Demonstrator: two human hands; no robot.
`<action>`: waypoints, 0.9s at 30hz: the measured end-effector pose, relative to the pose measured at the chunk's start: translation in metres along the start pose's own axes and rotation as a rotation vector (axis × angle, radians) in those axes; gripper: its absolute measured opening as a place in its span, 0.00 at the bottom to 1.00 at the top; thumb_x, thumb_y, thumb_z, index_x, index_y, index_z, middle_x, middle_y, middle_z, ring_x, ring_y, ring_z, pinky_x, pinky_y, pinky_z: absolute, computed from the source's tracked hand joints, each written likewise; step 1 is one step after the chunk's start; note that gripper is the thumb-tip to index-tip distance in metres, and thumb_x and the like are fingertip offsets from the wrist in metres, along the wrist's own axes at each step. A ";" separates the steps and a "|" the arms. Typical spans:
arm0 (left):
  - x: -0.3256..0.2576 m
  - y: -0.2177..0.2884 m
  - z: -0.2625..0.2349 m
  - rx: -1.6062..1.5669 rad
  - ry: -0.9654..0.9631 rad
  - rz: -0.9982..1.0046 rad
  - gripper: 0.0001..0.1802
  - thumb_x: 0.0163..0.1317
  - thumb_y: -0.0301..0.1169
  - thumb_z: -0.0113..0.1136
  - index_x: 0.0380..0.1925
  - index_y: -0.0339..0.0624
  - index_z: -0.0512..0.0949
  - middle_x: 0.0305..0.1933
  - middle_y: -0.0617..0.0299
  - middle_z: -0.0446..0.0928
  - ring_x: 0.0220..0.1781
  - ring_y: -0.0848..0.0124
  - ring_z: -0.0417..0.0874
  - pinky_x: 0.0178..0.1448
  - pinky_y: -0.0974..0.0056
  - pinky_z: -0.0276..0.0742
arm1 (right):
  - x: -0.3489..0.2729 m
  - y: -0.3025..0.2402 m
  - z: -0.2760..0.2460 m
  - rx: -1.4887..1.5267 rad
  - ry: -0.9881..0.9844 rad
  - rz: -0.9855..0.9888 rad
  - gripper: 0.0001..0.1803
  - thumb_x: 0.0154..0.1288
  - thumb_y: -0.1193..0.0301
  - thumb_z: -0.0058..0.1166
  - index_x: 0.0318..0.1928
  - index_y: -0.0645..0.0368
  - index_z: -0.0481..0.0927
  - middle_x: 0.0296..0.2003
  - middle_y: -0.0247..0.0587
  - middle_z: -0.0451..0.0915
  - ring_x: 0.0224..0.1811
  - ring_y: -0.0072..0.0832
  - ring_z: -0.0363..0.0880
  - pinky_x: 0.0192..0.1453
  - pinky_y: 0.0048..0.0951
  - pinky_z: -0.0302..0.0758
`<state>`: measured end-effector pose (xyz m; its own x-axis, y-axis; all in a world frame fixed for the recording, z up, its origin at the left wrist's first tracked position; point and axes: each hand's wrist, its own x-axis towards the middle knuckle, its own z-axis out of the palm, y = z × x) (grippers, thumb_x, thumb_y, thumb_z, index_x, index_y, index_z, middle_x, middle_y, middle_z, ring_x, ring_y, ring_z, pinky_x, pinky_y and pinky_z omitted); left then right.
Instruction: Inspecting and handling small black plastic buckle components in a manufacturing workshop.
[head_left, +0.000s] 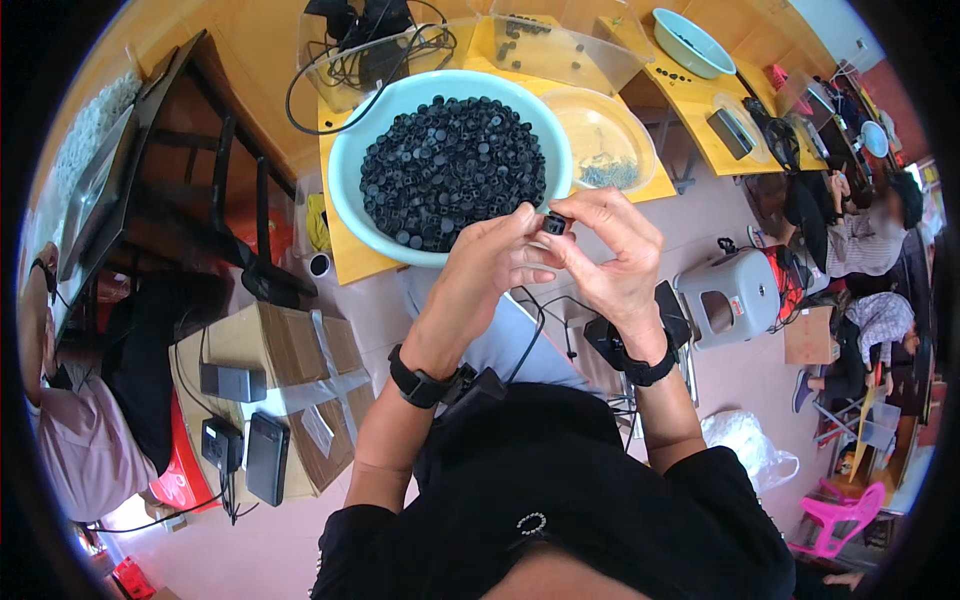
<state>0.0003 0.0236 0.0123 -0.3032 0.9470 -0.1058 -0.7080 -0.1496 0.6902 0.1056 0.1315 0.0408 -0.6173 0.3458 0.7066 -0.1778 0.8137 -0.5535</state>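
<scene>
Small black part [553, 225] pinched at upper centre, beside a pale-blue basin [346, 185]
Fingers of the right hand [615, 262] clamp it; whether the left hand's [478, 268] also grip, I cannot tell.

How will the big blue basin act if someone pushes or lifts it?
The basin is probably heavy to lift: black parts heap across it. Its plastic-looking wall may flex under that load. Pushed gently, it would likely slide on the table rather than tip, being wide and low.

obstacle nr fingers [606, 212]: basin rim [560, 150]
</scene>
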 end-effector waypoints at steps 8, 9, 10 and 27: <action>0.004 0.000 -0.013 0.068 -0.025 0.024 0.15 0.62 0.37 0.52 0.41 0.37 0.75 0.39 0.59 0.78 0.39 0.74 0.79 0.43 0.68 0.75 | 0.006 -0.001 0.003 -0.095 -0.054 -0.021 0.14 0.41 0.79 0.63 0.34 0.65 0.80 0.27 0.41 0.76 0.27 0.27 0.77 0.30 0.24 0.73; 0.004 0.001 -0.014 0.043 -0.041 0.014 0.15 0.62 0.37 0.52 0.42 0.37 0.75 0.39 0.59 0.79 0.38 0.73 0.79 0.43 0.68 0.75 | 0.007 0.000 0.003 -0.090 -0.067 -0.006 0.14 0.41 0.79 0.63 0.34 0.65 0.80 0.27 0.41 0.76 0.27 0.27 0.78 0.31 0.23 0.74; 0.003 0.001 -0.014 0.023 -0.051 -0.002 0.15 0.62 0.37 0.52 0.42 0.36 0.75 0.39 0.59 0.79 0.38 0.73 0.79 0.43 0.68 0.75 | 0.008 0.000 0.002 -0.091 -0.070 -0.005 0.14 0.41 0.79 0.63 0.34 0.65 0.80 0.27 0.41 0.76 0.27 0.27 0.78 0.31 0.23 0.74; 0.008 0.003 -0.018 0.029 -0.111 -0.065 0.16 0.63 0.37 0.52 0.39 0.34 0.76 0.34 0.57 0.78 0.35 0.71 0.80 0.43 0.67 0.76 | 0.011 0.011 -0.007 0.391 -0.256 0.420 0.07 0.59 0.77 0.55 0.35 0.69 0.79 0.31 0.38 0.76 0.31 0.20 0.76 0.36 0.21 0.74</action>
<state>-0.0160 0.0252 0.0004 -0.1835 0.9804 -0.0721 -0.7048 -0.0801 0.7048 0.1024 0.1471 0.0453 -0.8506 0.4367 0.2928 -0.1175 0.3849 -0.9155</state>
